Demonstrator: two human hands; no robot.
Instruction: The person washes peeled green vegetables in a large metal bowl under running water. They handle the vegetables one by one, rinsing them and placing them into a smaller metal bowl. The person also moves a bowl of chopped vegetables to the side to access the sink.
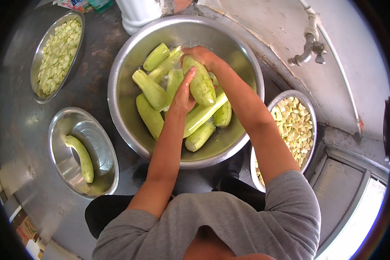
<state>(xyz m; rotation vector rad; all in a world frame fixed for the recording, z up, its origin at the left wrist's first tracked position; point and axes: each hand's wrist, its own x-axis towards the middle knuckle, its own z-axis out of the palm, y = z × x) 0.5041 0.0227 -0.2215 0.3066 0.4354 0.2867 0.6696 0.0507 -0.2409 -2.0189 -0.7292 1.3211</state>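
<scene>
Both my hands are inside a large metal basin (120,108) with water in it. Between them is a pale green squash (201,89), wet and shiny, tilted above the others. My left hand (184,97) presses along its left side, with the thumb lying up against the skin. At its far end my right hand (198,56) wraps over the top, and some of those fingers are hidden. Around and below lie several more pale green squashes, among them one with a narrow neck (151,90) on the left and a short one (199,136) near the front.
A metal bowl (58,145) at the left holds one curved squash (81,158). Farther back, another bowl (79,52) contains chopped green pieces. Cut pale chunks fill a bowl (313,115) beside my right arm. A white container (138,15) stands behind the basin, and a tap (308,50) juts from the wall.
</scene>
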